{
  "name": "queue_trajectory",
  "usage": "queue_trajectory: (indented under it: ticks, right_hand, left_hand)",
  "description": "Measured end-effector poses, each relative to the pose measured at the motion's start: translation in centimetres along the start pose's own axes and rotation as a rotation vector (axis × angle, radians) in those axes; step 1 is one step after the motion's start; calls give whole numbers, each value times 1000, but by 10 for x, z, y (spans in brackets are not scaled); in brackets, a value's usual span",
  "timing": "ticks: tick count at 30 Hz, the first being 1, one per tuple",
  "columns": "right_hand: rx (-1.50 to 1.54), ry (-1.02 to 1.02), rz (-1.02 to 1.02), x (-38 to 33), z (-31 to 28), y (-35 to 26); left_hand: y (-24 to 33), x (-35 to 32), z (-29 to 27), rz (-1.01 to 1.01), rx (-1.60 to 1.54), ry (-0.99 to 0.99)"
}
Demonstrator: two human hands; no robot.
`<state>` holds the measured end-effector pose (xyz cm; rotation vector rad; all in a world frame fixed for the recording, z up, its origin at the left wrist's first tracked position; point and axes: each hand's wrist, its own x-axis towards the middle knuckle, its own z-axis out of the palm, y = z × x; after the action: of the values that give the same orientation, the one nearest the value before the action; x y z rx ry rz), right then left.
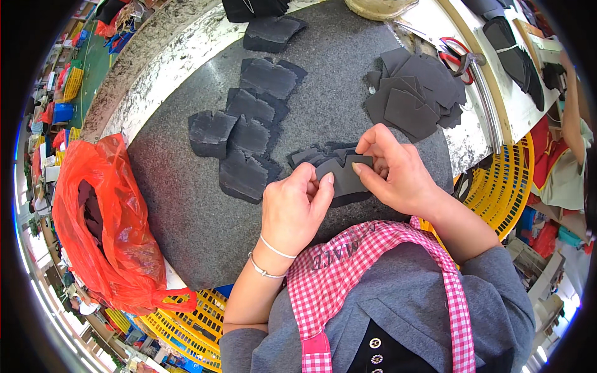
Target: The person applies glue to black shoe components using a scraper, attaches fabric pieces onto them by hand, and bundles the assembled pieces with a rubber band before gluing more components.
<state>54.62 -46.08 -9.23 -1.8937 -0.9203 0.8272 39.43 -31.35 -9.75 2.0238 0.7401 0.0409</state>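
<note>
My L hand (291, 202) is pinched on the L end of a dark notched piece (343, 180), thumb on the face; my R hand (401, 174) is clamped on the R side, thumb tip just beside the notch, though what the fingers do behind is partly hidden. The piece is at the near side of the grey work surface (186, 236), over a small dark stack (349, 200); can't tell if it's touching that.

Handling, my guess: v. light, thin, flexy but w/ enough body to keep its shape. Matt face, so prob. not slippery. Weak spot's likely the notch corner; best hold = flat pinch at both ends, thumbs on top, no hard pull across the cut.

Containers: red plastic bag (127, 242) at L, mouth gaping, dark stuff (93, 211) inside, kind unclear. Yellow basket (521, 186) beyond my R arm; contents mostly out of sight. Another yellow basket (208, 317) is low L, partly under the bag, w/ dark bits showing thru the slats, can't ID. Round pale tub (380, 9) is at the top edge, contents n/a from here.
</note>
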Motion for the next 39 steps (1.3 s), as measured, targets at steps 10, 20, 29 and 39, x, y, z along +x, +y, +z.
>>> queue_trajectory:
  ticks: [10, 20, 29, 39]
  right_hand:
    - [-516, 135, -122, 9, -20, -10]
    - [-853, 559, -445, 22, -52, 22]
    - [-885, 501, -439, 23, -53, 24]
    - [-866, 472, -677, 22, -56, 37]
  left_hand:
    - [10, 5, -26, 74, 390, 182]
    - [-37, 66, -129, 293, 56, 460]
    - [-68, 71, -140, 270, 795, 265]
    - [-87, 18, -143, 38, -26, 416]
